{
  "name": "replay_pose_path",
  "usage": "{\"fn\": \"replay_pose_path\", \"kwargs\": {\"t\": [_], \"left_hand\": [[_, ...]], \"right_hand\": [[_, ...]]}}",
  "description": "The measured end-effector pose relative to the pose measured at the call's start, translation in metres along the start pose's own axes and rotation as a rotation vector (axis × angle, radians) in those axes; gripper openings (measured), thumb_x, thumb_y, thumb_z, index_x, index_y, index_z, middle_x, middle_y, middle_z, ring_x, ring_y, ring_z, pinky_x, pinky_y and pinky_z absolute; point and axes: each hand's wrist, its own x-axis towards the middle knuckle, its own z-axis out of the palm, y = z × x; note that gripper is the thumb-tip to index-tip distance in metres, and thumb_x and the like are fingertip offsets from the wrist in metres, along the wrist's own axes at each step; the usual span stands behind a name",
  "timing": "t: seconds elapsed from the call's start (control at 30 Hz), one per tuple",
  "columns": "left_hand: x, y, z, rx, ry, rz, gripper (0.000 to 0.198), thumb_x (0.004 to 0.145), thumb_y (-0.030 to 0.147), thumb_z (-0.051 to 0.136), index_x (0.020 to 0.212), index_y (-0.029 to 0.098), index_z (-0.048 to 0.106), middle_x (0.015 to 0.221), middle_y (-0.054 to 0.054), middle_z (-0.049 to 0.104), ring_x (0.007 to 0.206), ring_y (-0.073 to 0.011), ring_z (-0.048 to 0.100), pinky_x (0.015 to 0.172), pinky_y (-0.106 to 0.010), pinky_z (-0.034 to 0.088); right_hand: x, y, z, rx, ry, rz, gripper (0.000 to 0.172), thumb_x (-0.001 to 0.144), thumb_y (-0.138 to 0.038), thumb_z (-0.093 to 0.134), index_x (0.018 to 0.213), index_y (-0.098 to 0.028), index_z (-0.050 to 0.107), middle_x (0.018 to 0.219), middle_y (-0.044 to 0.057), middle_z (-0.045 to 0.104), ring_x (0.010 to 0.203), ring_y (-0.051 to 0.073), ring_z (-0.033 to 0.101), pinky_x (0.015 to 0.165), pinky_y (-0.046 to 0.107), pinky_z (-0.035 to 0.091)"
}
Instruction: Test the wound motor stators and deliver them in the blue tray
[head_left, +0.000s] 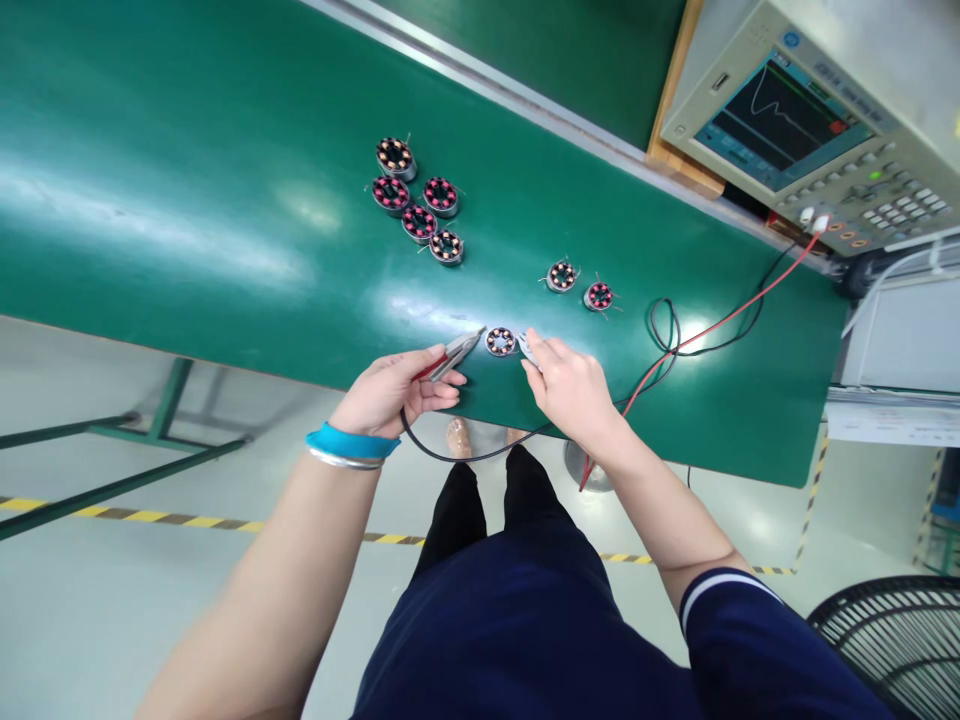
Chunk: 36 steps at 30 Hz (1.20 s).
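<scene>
From my distant seat I see the left hand [405, 390] closed around a red-handled clip [452, 356], between thumb and fingers, with its tips pointing to the ring-shaped coil [500, 352]. I suppose it is held near the back so that the fingers do not cover the narrow end. The right hand [570, 385] pinches a pale metal clip [527, 348] at the opposite side; its fingers hide most of this tool, so I cannot tell how wide its jaws are.

The coil lies flat on the green table [225, 210], between both tips, near the front edge, probably for easy reach from two sides. Whether either tip touches a wire end, I cannot tell.

Farther out, two coils [562, 278] lie beyond the right hand, and five others [418, 223] make a group to the left, perhaps for keeping them apart. The red cable [720, 322] runs to the instrument [787, 120], with slack that seems to let the hands move freely.
</scene>
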Motion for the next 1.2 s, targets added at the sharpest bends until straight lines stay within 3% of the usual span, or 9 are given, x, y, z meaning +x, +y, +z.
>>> {"fn": "replay_pose_path", "kwargs": {"t": [1.2], "left_hand": [[0.0024, -0.0019, -0.0032, 0.009, -0.023, 0.003, 0.019, 0.087, 0.018, 0.053, 0.086, 0.003, 0.064, 0.073, -0.013, 0.069, 0.05, -0.0154, 0.063, 0.054, -0.025, 0.059]], "right_hand": [[0.0002, -0.0032, -0.0034, -0.025, -0.021, -0.001, 0.045, 0.097, -0.028, 0.035, 0.136, -0.01, 0.045, 0.111, 0.015, 0.063, 0.094, 0.022, 0.062, 0.075, 0.029, 0.048]]}}
